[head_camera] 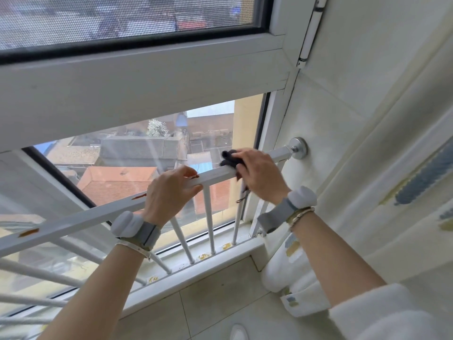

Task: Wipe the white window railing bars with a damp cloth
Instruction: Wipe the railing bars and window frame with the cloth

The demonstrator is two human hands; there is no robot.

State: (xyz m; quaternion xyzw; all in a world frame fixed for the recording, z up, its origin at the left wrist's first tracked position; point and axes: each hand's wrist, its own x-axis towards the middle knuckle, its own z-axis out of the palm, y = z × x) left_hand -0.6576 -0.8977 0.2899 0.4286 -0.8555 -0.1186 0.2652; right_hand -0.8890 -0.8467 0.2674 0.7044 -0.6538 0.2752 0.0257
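Near the right end of the white top rail (215,173), the right hand (259,176) squeezes a dark cloth (230,158) against it. Beside it, the left hand (169,192) curls around the same rail, by some brown spots (195,177).

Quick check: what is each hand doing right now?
Left hand: fingers curled over the top rail, gripping it.
Right hand: holding the dark cloth on the rail.

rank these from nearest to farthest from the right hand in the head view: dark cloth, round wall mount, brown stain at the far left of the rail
From the right hand:
1. dark cloth, under its fingers on the top rail.
2. round wall mount, just right, at the rail's end.
3. brown stain, far left along the rail, past the left hand.
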